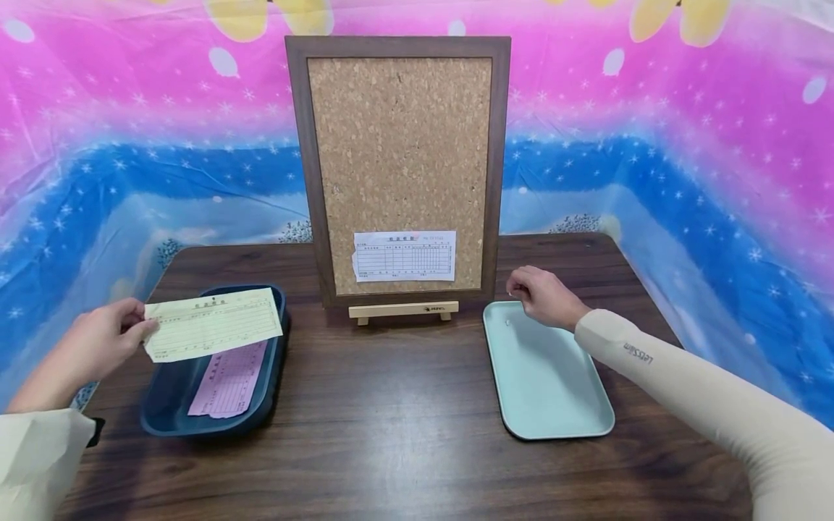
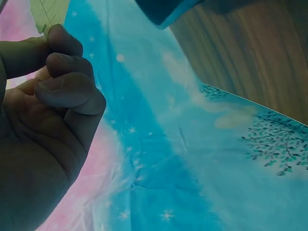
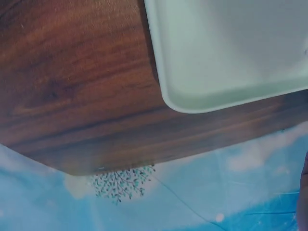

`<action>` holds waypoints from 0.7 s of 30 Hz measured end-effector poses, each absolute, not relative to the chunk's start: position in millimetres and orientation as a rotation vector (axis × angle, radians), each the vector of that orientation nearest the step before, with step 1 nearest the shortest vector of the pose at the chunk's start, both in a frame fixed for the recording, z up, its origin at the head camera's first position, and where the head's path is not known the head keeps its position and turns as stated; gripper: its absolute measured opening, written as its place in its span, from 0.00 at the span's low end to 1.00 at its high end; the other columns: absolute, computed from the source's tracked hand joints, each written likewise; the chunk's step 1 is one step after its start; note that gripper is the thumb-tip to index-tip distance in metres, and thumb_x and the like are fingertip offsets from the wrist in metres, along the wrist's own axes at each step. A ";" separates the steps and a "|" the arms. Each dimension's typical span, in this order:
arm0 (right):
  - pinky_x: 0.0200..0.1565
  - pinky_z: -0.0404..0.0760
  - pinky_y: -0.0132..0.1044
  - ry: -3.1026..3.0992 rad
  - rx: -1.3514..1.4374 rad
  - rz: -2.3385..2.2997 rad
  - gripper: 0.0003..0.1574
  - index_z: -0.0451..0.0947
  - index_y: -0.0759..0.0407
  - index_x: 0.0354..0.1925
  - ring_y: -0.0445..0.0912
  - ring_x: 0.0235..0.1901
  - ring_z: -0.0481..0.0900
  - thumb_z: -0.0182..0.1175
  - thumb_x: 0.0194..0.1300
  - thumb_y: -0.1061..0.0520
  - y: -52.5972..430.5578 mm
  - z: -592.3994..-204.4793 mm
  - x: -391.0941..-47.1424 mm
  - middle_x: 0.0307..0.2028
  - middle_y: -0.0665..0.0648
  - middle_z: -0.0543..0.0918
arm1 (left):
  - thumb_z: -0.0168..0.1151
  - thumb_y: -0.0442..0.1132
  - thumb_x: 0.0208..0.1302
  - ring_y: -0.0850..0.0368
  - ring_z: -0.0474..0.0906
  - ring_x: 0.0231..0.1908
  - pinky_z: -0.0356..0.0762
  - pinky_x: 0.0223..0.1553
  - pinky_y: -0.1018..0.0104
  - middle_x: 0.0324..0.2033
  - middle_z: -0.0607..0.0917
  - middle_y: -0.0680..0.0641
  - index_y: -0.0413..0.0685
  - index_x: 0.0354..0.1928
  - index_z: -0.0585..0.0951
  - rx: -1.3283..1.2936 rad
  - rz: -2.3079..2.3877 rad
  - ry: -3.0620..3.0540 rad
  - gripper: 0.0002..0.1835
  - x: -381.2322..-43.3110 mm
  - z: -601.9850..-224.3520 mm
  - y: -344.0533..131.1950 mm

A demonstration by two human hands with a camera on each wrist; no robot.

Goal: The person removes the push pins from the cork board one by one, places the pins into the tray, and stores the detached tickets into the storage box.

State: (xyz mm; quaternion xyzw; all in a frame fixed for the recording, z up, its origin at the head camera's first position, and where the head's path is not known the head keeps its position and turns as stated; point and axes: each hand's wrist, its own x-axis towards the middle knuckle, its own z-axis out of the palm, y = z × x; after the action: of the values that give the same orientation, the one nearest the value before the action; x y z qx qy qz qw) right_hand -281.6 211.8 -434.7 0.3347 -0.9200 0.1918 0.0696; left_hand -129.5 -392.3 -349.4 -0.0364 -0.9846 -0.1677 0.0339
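Observation:
My left hand [image 1: 104, 344] pinches a pale yellow form slip [image 1: 211, 323] by its left end, holding it above a dark blue tray [image 1: 276, 369]. In the left wrist view the thumb and finger of the left hand [image 2: 57, 101] meet at the slip's corner [image 2: 57, 10]. A pink slip [image 1: 229, 383] lies inside the blue tray. My right hand [image 1: 547, 295], fingers curled, is over the far end of a pale green tray [image 1: 550, 383]. Whether it holds anything small is hidden. A tiny light object [image 1: 507, 323] lies in that tray near the hand.
Between the trays, a framed cork board [image 1: 404, 152] stands on a small wooden easel [image 1: 404, 311]. A white form slip [image 1: 405, 256] is on the lower part of the board. Everything stands on a dark wooden table [image 1: 384, 420], with a patterned cloth [image 1: 567, 174] hanging behind and beside it.

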 end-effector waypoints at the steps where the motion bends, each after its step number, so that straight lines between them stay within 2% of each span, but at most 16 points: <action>1: 0.29 0.68 0.35 -2.776 1.007 0.590 0.12 0.70 0.48 0.29 0.40 0.27 0.66 0.50 0.58 0.66 211.8 -436.1 -281.0 0.29 0.50 0.72 | 0.48 0.43 0.62 0.58 0.59 0.13 0.55 0.14 0.66 0.16 0.70 0.50 0.39 0.32 0.67 -0.093 -0.519 -3.029 0.12 -128.5 -351.1 -393.3; 5: 0.28 0.68 0.35 -2.805 1.017 0.612 0.12 0.71 0.50 0.29 0.40 0.26 0.67 0.49 0.57 0.68 212.1 -442.4 -279.2 0.28 0.50 0.73 | 0.49 0.43 0.61 0.58 0.61 0.13 0.57 0.14 0.65 0.17 0.73 0.49 0.33 0.43 0.62 0.005 -0.558 -3.014 0.18 -124.6 -359.5 -396.1; 9: 0.27 0.67 0.35 -2.816 1.037 0.615 0.12 0.72 0.53 0.30 0.40 0.25 0.66 0.47 0.57 0.69 212.4 -448.9 -278.3 0.27 0.50 0.73 | 0.50 0.41 0.61 0.57 0.62 0.12 0.57 0.13 0.65 0.16 0.74 0.49 0.34 0.49 0.58 0.038 -0.594 -3.014 0.22 -119.9 -366.3 -397.1; 12: 0.27 0.67 0.35 -2.816 1.048 0.633 0.12 0.73 0.55 0.29 0.41 0.24 0.66 0.47 0.57 0.69 212.0 -452.9 -277.8 0.27 0.49 0.73 | 0.52 0.39 0.60 0.58 0.63 0.14 0.58 0.15 0.65 0.17 0.74 0.50 0.37 0.45 0.64 -0.037 -0.573 -3.039 0.16 -117.5 -370.1 -396.7; 16: 0.26 0.67 0.35 -2.859 1.058 0.655 0.11 0.73 0.55 0.29 0.41 0.24 0.66 0.48 0.56 0.69 210.4 -457.1 -276.8 0.27 0.50 0.74 | 0.54 0.37 0.58 0.58 0.66 0.19 0.61 0.18 0.65 0.21 0.76 0.50 0.41 0.34 0.75 -0.133 -0.546 -3.133 0.06 -116.2 -375.2 -392.8; 21: 0.27 0.67 0.35 -2.926 1.066 0.670 0.10 0.74 0.56 0.30 0.41 0.24 0.67 0.49 0.56 0.69 207.3 -460.6 -274.8 0.26 0.50 0.75 | 0.54 0.31 0.55 0.59 0.72 0.24 0.67 0.21 0.64 0.28 0.80 0.46 0.40 0.35 0.79 -0.221 -0.561 -3.260 0.07 -114.5 -380.5 -381.4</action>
State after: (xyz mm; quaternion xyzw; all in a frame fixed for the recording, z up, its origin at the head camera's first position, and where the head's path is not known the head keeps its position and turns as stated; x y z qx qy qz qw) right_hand -274.8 207.3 -460.6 0.3346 -0.9184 0.2102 -0.0218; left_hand -114.5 -381.4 -380.5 -0.0666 -0.9796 -0.1687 -0.0865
